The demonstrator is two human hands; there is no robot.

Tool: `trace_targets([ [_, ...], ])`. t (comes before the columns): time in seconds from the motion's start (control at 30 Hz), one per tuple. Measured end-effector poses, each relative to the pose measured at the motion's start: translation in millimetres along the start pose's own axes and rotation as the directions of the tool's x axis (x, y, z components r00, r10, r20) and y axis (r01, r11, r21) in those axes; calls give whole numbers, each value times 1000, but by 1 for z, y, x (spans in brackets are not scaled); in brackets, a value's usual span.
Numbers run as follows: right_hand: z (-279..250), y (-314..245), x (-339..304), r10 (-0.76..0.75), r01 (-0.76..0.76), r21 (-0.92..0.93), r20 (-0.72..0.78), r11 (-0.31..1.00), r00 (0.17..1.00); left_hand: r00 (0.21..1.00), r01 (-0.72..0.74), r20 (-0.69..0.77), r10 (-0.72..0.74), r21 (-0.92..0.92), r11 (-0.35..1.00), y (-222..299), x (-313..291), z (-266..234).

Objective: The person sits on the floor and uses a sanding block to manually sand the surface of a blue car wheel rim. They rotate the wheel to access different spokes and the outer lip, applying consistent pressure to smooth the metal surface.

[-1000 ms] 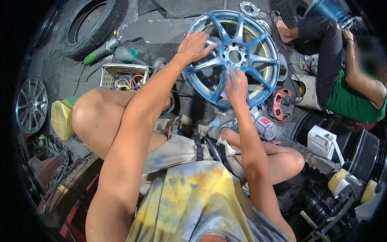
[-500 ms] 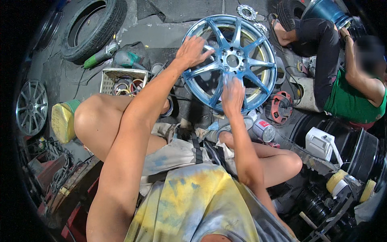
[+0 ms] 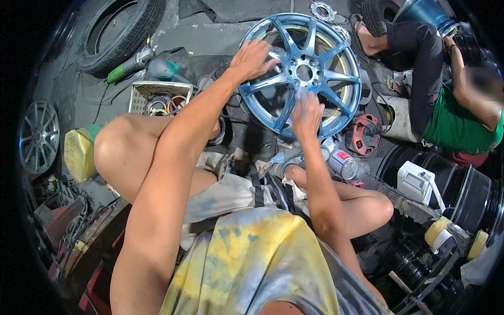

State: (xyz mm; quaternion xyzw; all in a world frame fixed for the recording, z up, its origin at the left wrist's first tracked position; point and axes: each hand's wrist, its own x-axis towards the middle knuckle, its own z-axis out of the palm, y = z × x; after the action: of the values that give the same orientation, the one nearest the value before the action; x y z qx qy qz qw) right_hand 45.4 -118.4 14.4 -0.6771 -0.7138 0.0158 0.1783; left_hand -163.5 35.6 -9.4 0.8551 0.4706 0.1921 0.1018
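A blue alloy wheel rim (image 3: 289,79) with several spokes lies face up in front of me. Its surface looks wet or glossy, with whitish smears. My left hand (image 3: 253,60) grips its left edge, fingers over the lip and thumb pointing inward across a spoke. Over the lower spokes, my right hand (image 3: 308,115) is curled and blurred by motion. A pale scrap shows at its fingers, too smeared to name.
A tyre (image 3: 118,37) and a green angle grinder (image 3: 131,64) lie at far left, near a white basket (image 3: 137,97) of tape rolls. A metal can (image 3: 344,165) and red cable reel (image 3: 363,134) sit at right. Beyond, a co-worker in a green top (image 3: 462,123) sits beside another blue rim (image 3: 420,18).
My right hand has shifted slightly up and right over the spokes. My left hand keeps its hold on the rim's edge. The whole view has tilted a little.
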Motion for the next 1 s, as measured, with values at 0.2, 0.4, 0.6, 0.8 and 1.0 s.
trace_targets([
  [0.2, 4, -8, -21, -22, 27, 90, -52, 996, 998, 989, -150, 13, 149, 24, 988, -22, 4, -4],
  [0.4, 26, 20, 7, -61, 63, -2, -236, 998, 970, 995, -96, -41, 96, -3, 995, -13, -2, -8],
  [0.6, -4, -18, -30, -91, 98, 71, -98, 993, 991, 999, -40, 10, 40, -11, 999, -9, 0, -11],
  [0.8, -5, 3, 10, -113, 110, 28, 170, 994, 979, 999, 12, 48, -11, -12, 1000, -9, 0, -14],
  [1.0, -22, -6, 37, -365, 389, -81, 215, 918, 906, 999, -1, -39, 0, -49, 999, -9, -4, -8],
])
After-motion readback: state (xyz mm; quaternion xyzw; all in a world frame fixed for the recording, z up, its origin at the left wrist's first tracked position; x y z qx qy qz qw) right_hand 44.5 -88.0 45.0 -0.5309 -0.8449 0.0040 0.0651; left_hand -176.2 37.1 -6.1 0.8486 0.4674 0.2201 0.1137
